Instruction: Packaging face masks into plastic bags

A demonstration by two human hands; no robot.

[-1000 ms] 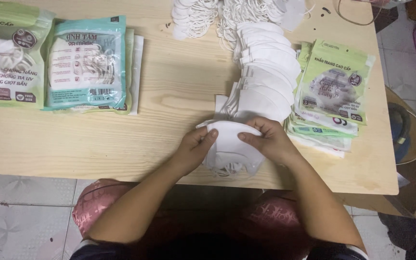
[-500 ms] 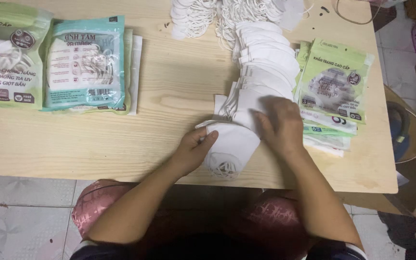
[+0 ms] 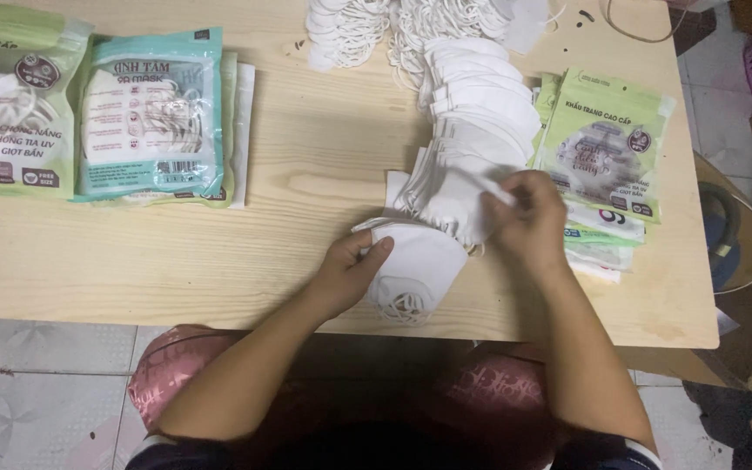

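I'm pressing my left hand (image 3: 350,265) flat, fingers spread, on a small stack of folded white masks (image 3: 415,265) at the near table (image 3: 176,252) edge. My right hand (image 3: 528,213) is pinching one mask off the fanned row of loose masks (image 3: 480,130). Filled packs (image 3: 151,113) are lying far left, empty pouches (image 3: 607,139) right; most masks are waiting unpacked.

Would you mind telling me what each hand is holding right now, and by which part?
The left hand presses on the left edge of a folded white mask on the table. The right hand pinches the top mask of the white stack at its near end.
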